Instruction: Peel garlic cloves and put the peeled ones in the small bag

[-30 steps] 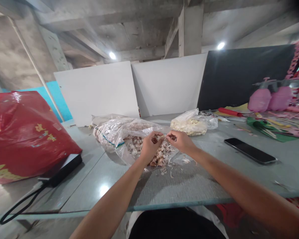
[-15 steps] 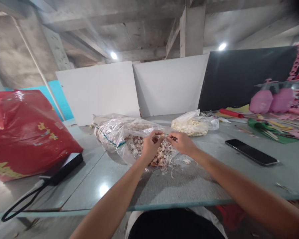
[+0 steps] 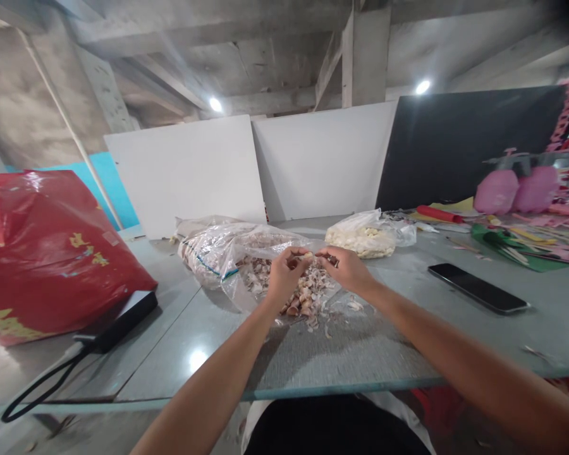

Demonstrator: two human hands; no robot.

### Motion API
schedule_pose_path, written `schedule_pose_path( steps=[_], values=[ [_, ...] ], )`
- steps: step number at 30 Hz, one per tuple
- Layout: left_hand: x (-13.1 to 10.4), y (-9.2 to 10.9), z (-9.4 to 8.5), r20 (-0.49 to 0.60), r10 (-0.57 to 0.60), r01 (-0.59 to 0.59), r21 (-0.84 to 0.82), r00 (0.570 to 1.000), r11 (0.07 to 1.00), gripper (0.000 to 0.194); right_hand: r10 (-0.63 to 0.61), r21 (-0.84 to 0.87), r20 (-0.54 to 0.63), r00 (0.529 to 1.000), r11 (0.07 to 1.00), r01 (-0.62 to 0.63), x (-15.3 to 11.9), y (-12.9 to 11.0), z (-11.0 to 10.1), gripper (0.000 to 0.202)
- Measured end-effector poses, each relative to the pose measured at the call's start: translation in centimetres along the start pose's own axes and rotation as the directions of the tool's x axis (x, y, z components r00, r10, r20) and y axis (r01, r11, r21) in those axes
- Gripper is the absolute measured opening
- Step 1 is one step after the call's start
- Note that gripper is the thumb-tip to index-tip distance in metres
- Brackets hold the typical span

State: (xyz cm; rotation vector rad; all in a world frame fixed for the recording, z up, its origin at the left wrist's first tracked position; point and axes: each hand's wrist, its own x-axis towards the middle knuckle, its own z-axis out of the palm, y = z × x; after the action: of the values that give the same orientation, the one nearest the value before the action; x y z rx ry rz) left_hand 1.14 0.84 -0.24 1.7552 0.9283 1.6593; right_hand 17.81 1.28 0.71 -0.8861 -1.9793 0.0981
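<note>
My left hand (image 3: 286, 273) is pinched on a small pale garlic clove (image 3: 308, 255), above a heap of garlic cloves and loose skins (image 3: 307, 296). Close beside it, my right hand (image 3: 344, 266) has its fingers pressed together near the clove; what they hold is too small to make out. The heap spills from the mouth of a large clear plastic bag (image 3: 208, 249) on the left. Behind my right hand lies a clear bag of pale peeled cloves (image 3: 365, 240).
On the grey table (image 3: 180, 341) a black phone (image 3: 478, 288) lies at the right. A big red bag (image 3: 61, 253) and a black box with a cable (image 3: 123, 322) stand at the left. Pink spray bottles (image 3: 497, 191) and coloured scraps are at the far right.
The fingers of my right hand have curled in slightly beside the clove. Both hands stay over the heap, and the bags and phone have not moved.
</note>
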Motion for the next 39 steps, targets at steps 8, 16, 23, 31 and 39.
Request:
schedule_pose_path(
  steps=[8, 16, 23, 31, 39],
  values=[
    [-0.1, -1.0, -0.4, 0.06, 0.028, -0.038, 0.173, 0.998, 0.984, 0.026, -0.062, 0.075, -0.031, 0.998, 0.995, 0.064, -0.1, -0.6, -0.5, 0.028],
    [0.0, -1.3, -0.7, 0.087, 0.04, -0.057, 0.207, 0.995, 0.977, 0.025, -0.035, 0.057, 0.047, 0.998, 0.998, 0.032, -0.1, 0.2, 0.0, 0.026],
    [0.1, -1.2, -0.5, 0.082, 0.043, -0.057, 0.18, 0.996, 0.982, 0.021, -0.022, 0.006, -0.004, 1.0, 1.0, 0.022, -0.2, -0.2, 0.3, 0.024],
    [0.3, -0.8, -0.1, 0.009, 0.001, -0.001, 0.028, 1.0, 1.0, 0.019, 0.077, 0.107, -0.031, 0.997, 0.992, -0.073, 0.1, 0.1, 0.4, 0.021],
    [-0.4, -0.4, -0.1, 0.134, -0.007, -0.015, 0.166, 0.991, 0.986, 0.028, 0.098, 0.12, -0.043, 0.994, 0.988, -0.092, 0.0, -0.3, 0.4, 0.021]
  ],
)
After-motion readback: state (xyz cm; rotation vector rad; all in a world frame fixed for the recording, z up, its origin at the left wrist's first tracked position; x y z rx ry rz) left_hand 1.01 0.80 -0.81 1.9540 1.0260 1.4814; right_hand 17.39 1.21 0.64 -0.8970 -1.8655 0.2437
